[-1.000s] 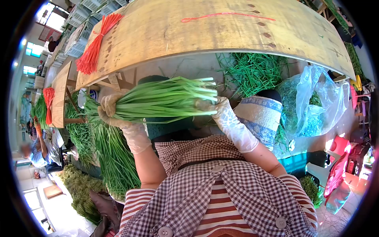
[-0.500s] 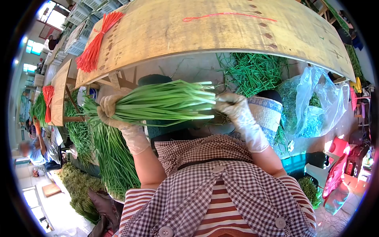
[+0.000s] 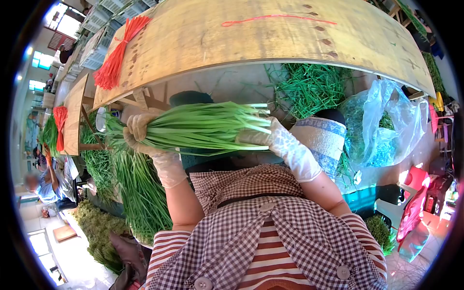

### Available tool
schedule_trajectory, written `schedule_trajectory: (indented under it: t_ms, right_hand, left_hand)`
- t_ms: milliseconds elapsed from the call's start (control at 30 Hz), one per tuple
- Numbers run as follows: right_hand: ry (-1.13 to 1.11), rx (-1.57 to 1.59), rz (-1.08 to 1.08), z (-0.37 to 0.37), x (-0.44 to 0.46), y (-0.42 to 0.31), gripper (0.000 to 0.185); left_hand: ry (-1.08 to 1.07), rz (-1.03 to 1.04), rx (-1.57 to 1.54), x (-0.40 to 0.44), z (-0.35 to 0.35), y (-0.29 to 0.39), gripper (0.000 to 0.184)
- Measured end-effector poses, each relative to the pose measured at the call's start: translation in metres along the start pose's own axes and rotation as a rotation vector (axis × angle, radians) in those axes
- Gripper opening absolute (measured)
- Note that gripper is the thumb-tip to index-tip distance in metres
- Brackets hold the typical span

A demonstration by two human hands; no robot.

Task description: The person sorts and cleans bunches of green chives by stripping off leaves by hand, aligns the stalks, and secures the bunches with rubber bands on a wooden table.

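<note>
A thick bunch of garlic chives lies level in front of my body, white stalk ends to the right and green leaves to the left. My left hand, in a stained glove, is closed round the leafy part. At the other side, my gloved right hand has its fingers in among the lower white stalks, closed on some of them; its fingertips are partly hidden by leaves. One red tie lies stretched out on the wooden table beyond the bunch.
A bundle of red ties lies at the table's left end. Long chives are heaped at my left. Loose green trimmings cover the floor under the table, beside a clear plastic bag. Another person sits far left.
My right hand has moved left, from just beyond the white ends to in among the stalks. The lower stalks now spread slightly apart. My left hand keeps its hold.
</note>
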State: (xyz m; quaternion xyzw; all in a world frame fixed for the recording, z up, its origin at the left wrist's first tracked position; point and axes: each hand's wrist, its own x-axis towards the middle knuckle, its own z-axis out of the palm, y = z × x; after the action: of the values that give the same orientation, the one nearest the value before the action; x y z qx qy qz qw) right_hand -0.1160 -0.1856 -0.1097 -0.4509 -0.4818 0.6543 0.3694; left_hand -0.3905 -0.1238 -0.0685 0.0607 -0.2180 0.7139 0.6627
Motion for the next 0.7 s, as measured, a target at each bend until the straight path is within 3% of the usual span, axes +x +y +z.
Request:
schedule_trajectory:
  t_ms: [33,133,233,300,367,433,500,600,700]
  right_hand:
    - [0.030,-0.041,-0.078,0.002,0.005,0.009,0.042]
    - [0.007,0.051,0.051,0.003,0.007,0.019,0.045]
    - [-0.021,0.125,-0.023,0.002,-0.008,0.000,0.043]
    - [-0.055,0.396,0.050,-0.005,-0.005,0.012,0.031]
    - [-0.012,-0.049,-0.018,-0.033,-0.011,0.018,0.024]
    - [0.061,0.291,0.058,-0.059,-0.025,0.011,0.020]
    - [0.378,0.345,0.045,-0.091,-0.022,0.030,0.023]
    - [0.412,-0.328,0.065,-0.093,-0.024,0.041,0.025]
    - [-0.062,0.030,0.112,-0.046,-0.026,0.021,0.030]
  left_hand:
    - [0.005,0.014,0.009,-0.001,0.001,-0.001,0.028]
    - [0.010,0.039,0.024,-0.002,0.002,0.000,0.027]
    - [0.017,0.043,0.044,-0.003,-0.002,0.003,0.027]
    - [0.002,0.036,-0.027,-0.004,0.003,0.003,0.028]
    - [-0.039,0.044,-0.063,-0.002,0.008,0.005,0.027]
    - [-0.103,0.075,-0.064,0.000,0.012,0.014,0.026]
    - [-0.089,0.101,-0.047,-0.001,0.020,0.021,0.026]
    - [-0.096,0.130,-0.046,0.000,0.021,0.021,0.027]
    - [-0.075,0.107,-0.037,0.002,0.018,0.013,0.026]
